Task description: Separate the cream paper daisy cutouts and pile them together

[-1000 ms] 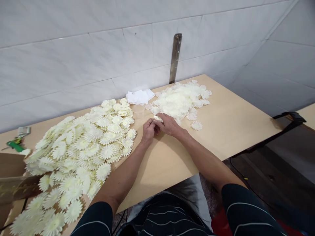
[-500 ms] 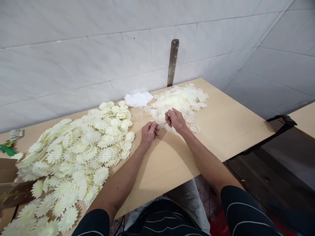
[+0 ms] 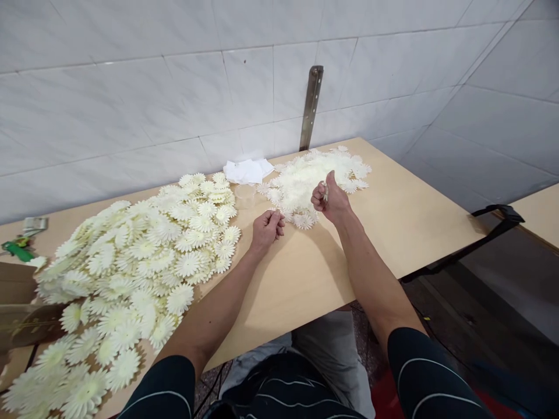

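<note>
My left hand (image 3: 266, 231) is closed in a pinch near the middle of the table. Whatever its thumb and fingertips may hold is too small to make out. Farther right, my right hand (image 3: 331, 199) is raised with its thumb up and its fingers curled. A small cream-coloured piece (image 3: 325, 191) shows within those fingers, its kind unclear. Behind the right hand spreads a pile of pale artificial flower petal layers (image 3: 301, 180). To the left of my left hand lies a larger heap of cream artificial flowers (image 3: 144, 250).
White papers (image 3: 248, 171) and a clear round dish (image 3: 245, 195) lie between the piles. A green-handled tool (image 3: 18, 250) rests at the far left by a cardboard box (image 3: 16, 285). A metal bracket (image 3: 311, 107) stands against the tiled wall. The wooden table (image 3: 406, 215) extends right.
My hands were together around a white piece and have parted. The right hand has moved right and up, turning its thumb upward. The left has stayed nearly in place.
</note>
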Motion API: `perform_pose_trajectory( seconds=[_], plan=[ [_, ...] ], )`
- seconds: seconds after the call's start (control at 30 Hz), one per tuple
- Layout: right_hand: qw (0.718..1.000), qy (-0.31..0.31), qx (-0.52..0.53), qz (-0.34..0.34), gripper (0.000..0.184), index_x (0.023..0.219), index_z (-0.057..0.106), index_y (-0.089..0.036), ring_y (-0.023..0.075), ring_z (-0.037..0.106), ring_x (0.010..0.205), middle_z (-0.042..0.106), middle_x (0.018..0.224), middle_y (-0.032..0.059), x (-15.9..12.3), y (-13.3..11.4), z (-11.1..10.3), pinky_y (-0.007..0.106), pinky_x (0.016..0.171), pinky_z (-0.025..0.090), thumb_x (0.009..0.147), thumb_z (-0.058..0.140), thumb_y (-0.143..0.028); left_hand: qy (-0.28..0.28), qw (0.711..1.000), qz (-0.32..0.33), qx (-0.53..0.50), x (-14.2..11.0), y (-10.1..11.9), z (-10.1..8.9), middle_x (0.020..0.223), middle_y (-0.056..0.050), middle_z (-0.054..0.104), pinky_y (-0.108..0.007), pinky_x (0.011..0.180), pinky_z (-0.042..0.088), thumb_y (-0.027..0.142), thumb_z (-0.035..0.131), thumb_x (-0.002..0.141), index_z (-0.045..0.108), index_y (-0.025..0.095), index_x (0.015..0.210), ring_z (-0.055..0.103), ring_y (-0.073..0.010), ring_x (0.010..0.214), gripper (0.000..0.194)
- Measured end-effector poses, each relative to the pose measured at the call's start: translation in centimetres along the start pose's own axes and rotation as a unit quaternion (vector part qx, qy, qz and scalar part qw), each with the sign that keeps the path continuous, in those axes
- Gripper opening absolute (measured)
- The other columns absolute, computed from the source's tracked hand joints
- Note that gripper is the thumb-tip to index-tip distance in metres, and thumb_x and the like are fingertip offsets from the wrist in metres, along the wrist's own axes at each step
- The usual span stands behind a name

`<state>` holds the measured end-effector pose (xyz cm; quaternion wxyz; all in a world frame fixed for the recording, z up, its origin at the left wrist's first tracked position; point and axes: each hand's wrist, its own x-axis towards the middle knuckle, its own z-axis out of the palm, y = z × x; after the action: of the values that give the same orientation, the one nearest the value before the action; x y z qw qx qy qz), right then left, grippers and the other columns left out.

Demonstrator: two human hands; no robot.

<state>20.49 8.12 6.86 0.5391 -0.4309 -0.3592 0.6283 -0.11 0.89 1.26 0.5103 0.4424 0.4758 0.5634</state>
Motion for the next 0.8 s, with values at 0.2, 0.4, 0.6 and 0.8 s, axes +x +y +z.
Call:
perform_pose_trajectory(
  seconds=[0.2, 0.4, 0.6, 0.8],
  plan=[
    [0.999, 0.034, 0.026, 0.000, 0.040, 0.087, 0.054, -0.025, 0.0072, 0.021, 0.045, 0.034, 0.058, -0.0103, 0.1, -0.4, -0.7, 0.019, 0.036, 0.017, 0.101, 0.076, -0.054, 0.003, 1.000, 0.012, 0.000, 0.1, -0.2, -0.2, 0.066, 0.000, 0.066, -0.018, 0.039, 0.038, 0.068, 0.079, 0.088, 0.067, 0.017, 0.081, 0.058, -0.0082, 0.044, 0.053],
    [0.994, 0.083, 0.034, -0.063, 0.027, 0.091, 0.050, -0.027, 0.0072, 0.018, 0.046, 0.025, 0.058, -0.0135, 0.4, -0.3, -1.1, 0.018, 0.037, 0.017, 0.090, 0.076, -0.032, 0.003, 1.000, 0.020, 0.008, 0.1, -0.2, -0.2, 0.066, -0.001, 0.067, -0.018, 0.039, 0.037, 0.070, 0.080, 0.085, 0.067, 0.018, 0.081, 0.057, -0.0083, 0.044, 0.054],
    [0.995, 0.028, 0.015, -0.095, 0.044, 0.098, 0.054, -0.027, 0.0072, 0.030, 0.052, 0.045, 0.064, -0.0112, 0.4, 0.9, -0.1, 0.017, 0.042, 0.023, 0.070, 0.088, -0.031, 0.000, 1.000, 0.021, 0.016, 0.1, -0.1, -0.2, 0.066, -0.001, 0.067, -0.019, 0.039, 0.037, 0.071, 0.080, 0.084, 0.068, 0.018, 0.081, 0.058, -0.0089, 0.045, 0.055],
    [0.991, -0.104, -0.035, -0.078, 0.064, 0.088, 0.064, -0.022, 0.0086, 0.050, 0.060, 0.066, 0.080, -0.0014, -0.8, 2.5, 2.1, 0.021, 0.046, 0.043, 0.059, 0.104, -0.062, 0.009, 0.999, 0.027, 0.027, 0.1, -0.2, 0.1, 0.064, 0.000, 0.067, -0.020, 0.038, 0.038, 0.074, 0.080, 0.081, 0.069, 0.018, 0.081, 0.056, -0.0090, 0.044, 0.057]
  ],
)
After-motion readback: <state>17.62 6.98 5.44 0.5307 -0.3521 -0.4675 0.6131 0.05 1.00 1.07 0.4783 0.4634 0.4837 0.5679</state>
